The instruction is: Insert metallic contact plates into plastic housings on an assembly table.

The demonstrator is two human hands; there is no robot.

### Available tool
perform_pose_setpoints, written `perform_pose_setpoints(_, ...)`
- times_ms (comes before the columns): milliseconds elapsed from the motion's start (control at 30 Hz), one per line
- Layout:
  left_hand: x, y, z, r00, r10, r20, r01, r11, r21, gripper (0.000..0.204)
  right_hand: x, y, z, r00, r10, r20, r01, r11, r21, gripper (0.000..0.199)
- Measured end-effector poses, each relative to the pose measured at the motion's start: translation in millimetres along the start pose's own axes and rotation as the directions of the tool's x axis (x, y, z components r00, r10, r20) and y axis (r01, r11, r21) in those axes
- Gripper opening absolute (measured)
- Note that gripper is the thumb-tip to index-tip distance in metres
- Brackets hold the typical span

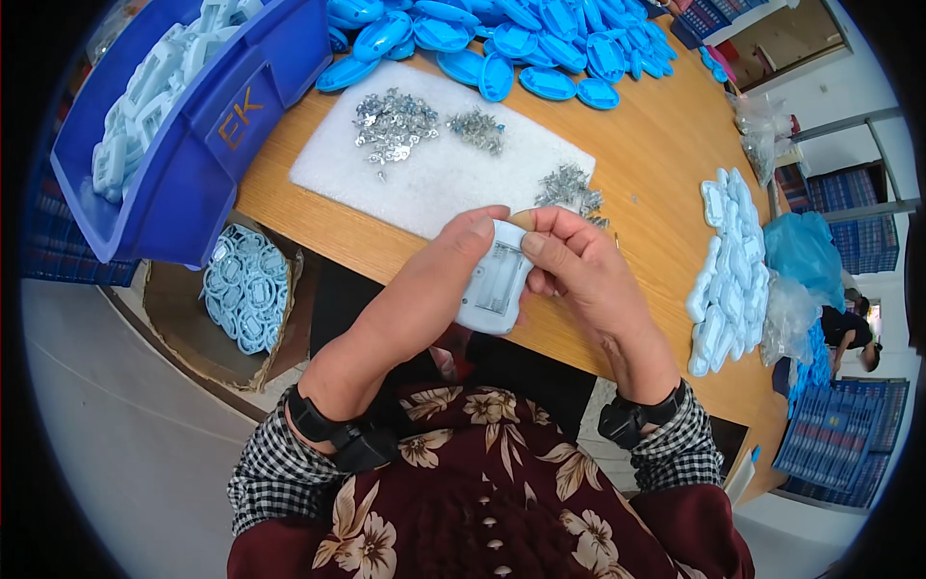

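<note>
A pale blue plastic casing with an open battery compartment [494, 280] is held up in front of me, over the table's near edge. My left hand [420, 280] grips its left side, thumb along the upper edge. Closed about the casing's upper right edge is my right hand [593, 280], thumb pressed near the top corner; any small part between its fingertips is hidden. Beyond the hands lies a white foam sheet [434, 188]. It carries a pile of small metal contact pieces [395, 130], a smaller metal pile [476, 129] and a third heap of small metal parts [569, 190] nearest my right hand.
A blue bin [207, 154] of pale casings stands at left. Below it, a cardboard box [178, 314] holds ring-shaped pale parts. Bright blue oval shells [550, 48] heap at the back. Pale casings [728, 275] are stacked at right, near plastic bags [805, 256]. Another person [854, 333] is far right.
</note>
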State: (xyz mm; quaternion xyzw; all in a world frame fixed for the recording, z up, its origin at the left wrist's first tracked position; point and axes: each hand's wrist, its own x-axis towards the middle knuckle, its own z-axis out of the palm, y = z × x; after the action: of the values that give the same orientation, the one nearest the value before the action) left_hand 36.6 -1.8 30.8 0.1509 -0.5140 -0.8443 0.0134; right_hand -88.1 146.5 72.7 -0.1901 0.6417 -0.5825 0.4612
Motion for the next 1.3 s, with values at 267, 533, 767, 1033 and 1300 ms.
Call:
perform_pose_setpoints(267, -0.6, 11.2, 2.1, 0.988, 0.145, 0.06, -0.152, 0.792, 0.592, 0.049, -5.1, 6.8, -1.0, 0.998, -0.024, -0.065, 0.013, 0.987, -0.159, 0.021)
perform_pose_setpoints(533, 2.6, -0.5, -2.0, 0.965, 0.211, 0.155, -0.261, 0.821, 0.508, 0.056, -16.1, -2.8, -10.0, 0.994, -0.094, 0.064, 0.102, 0.983, -0.151, 0.022)
perform_pose_setpoints(767, 0.7, 9.7, -6.3, 0.923, -0.059, 0.38, 0.175, 0.944, -0.279, 0.053, -9.6, -12.5, -3.9, 0.969, -0.228, 0.091, 0.245, 0.86, -0.447, 0.016)
perform_pose_setpoints(1033, 8.7, -9.7, -11.0, 0.876, -0.095, 0.473, 0.348, 0.804, -0.483, 0.049, -11.3, -17.6, -8.2, 0.995, -0.091, 0.036, 0.097, 0.971, -0.218, 0.013)
perform_pose_setpoints(1300, 0.8, -1.2, -23.1, 0.849, 0.088, 0.521, 0.27, 0.775, -0.571, 0.072, -27.3, -19.1, -20.3, 0.977, -0.199, -0.07, 0.169, 0.935, -0.312, 0.015)
